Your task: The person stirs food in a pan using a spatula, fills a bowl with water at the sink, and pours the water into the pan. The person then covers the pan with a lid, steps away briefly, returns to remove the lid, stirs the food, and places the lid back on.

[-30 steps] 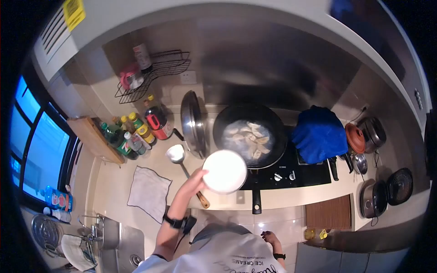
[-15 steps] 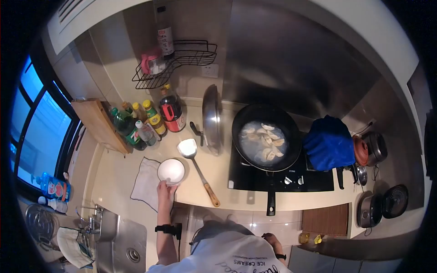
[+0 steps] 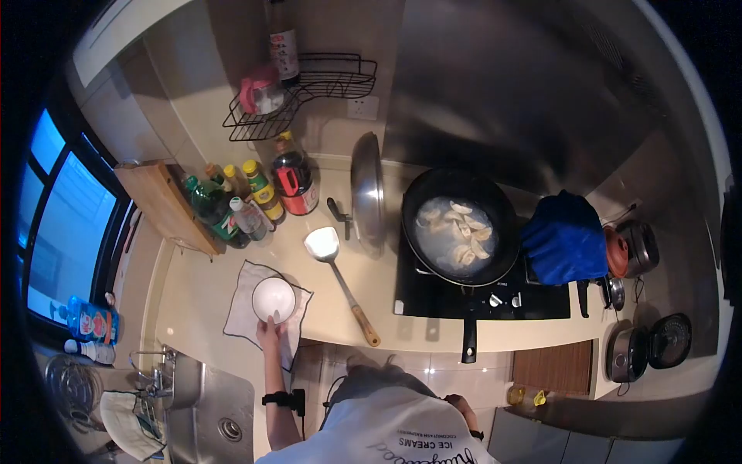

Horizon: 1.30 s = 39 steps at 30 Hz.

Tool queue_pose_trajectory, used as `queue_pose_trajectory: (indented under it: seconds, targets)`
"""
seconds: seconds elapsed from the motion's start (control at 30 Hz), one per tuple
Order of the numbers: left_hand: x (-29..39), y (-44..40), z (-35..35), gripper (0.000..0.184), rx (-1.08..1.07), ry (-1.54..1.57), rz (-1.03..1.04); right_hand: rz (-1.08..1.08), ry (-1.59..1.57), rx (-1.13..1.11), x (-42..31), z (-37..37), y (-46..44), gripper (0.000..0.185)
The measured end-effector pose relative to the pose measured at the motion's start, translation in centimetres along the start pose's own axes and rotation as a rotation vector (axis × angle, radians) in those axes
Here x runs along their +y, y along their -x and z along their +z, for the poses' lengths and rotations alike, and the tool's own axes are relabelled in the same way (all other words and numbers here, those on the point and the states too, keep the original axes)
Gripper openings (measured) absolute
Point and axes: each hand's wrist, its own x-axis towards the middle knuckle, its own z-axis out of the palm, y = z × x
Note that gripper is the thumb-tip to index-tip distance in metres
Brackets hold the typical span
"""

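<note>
My left hand (image 3: 269, 332) grips the near rim of a small white bowl (image 3: 273, 300), which is over the pale cloth (image 3: 244, 305) on the counter. To its right lies a metal spatula (image 3: 340, 282) with a wooden handle. Dumplings (image 3: 462, 232) sit in cloudy liquid inside a black wok (image 3: 499, 259) on the stove. A metal lid (image 3: 367, 193) stands on edge left of the wok. My right hand (image 3: 461, 405) hangs beside my body, partly hidden by the shirt, with its fingers loosely apart and nothing visible in them.
Several bottles (image 3: 263, 193) and a wooden board (image 3: 166, 205) stand at the back left. A sink (image 3: 212, 402) is at the lower left. Blue cloth (image 3: 564, 238) covers something right of the wok. Farther right is a cooker with its lid raised (image 3: 627, 354).
My left hand has carried the bowl left, from in front of the wok to over the pale cloth. The view has shifted. My right hand stays beside my body.
</note>
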Motion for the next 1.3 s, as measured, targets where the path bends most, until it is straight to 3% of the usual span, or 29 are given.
queue_pose_trajectory:
  seconds: [0.07,0.17,0.23,0.27,0.4,0.5,0.53,0.57,0.63,0.7,0.73,0.83,0.87,0.97,1.0,1.3]
  targets:
    - [3.3,2.5,1.2,0.032,0.205,-0.455,0.197,0.026,0.016,0.036,-1.0,-0.8,-0.1,0.027]
    - [7.8,4.3,3.3,0.032,0.253,-0.829,0.577,0.116,-0.078,0.151,-3.5,-2.6,0.8,0.027]
    - [7.4,2.0,6.1,0.033,0.052,-0.556,0.63,0.163,-0.233,0.279,-3.5,-2.1,1.1,0.026]
    - [7.0,0.5,7.9,0.033,-0.051,-0.42,0.65,0.205,-0.266,0.235,-3.7,-2.6,1.3,0.026]
    - [2.8,-8.6,19.1,0.037,-0.416,0.026,0.469,0.272,-0.45,0.186,-5.3,-3.2,3.4,0.029]
    - [1.4,-13.6,26.1,0.041,-0.565,0.214,0.367,0.484,-0.915,0.288,-3.5,0.2,4.7,0.03]
    - [1.9,-13.6,28.1,0.044,-0.537,0.198,0.435,0.535,-0.844,0.357,-2.0,2.6,4.6,0.028]
    - [3.2,-12.4,29.8,0.033,-0.488,0.173,0.46,0.57,-0.969,0.416,0.4,6.4,4.2,0.029]
    - [5.7,-10.2,31.6,0.02,-0.444,0.03,0.42,0.596,-1.006,0.471,-1.9,7.6,6.8,0.03]
    - [3.2,-15.0,33.0,0.014,-0.353,-0.005,0.34,0.616,-1.038,0.518,-5.1,8.1,9.8,0.032]
    - [7.1,-9.7,33.5,0.015,-0.306,0.258,0.123,0.623,-1.052,0.54,-6.7,8.0,10.9,0.033]
    - [5.8,-12.1,33.7,0.017,-0.318,0.228,0.179,0.653,-1.061,0.535,-8.3,8.3,11.3,0.034]
    - [5.5,-12.7,33.8,0.018,-0.35,0.242,0.21,0.667,-1.063,0.518,-8.5,8.2,11.1,0.034]
    - [6.3,-13.2,33.4,0.019,-0.476,0.421,0.009,0.68,-1.045,0.478,-8.4,7.9,10.2,0.034]
    - [4.7,-17.3,33.1,0.025,-0.633,0.425,-0.081,0.68,-1.034,0.463,-8.3,7.7,10.0,0.034]
    - [12.7,-16.1,31.0,0.024,-0.555,0.31,0.207,0.637,-0.957,0.395,-6.6,5.9,8.5,0.035]
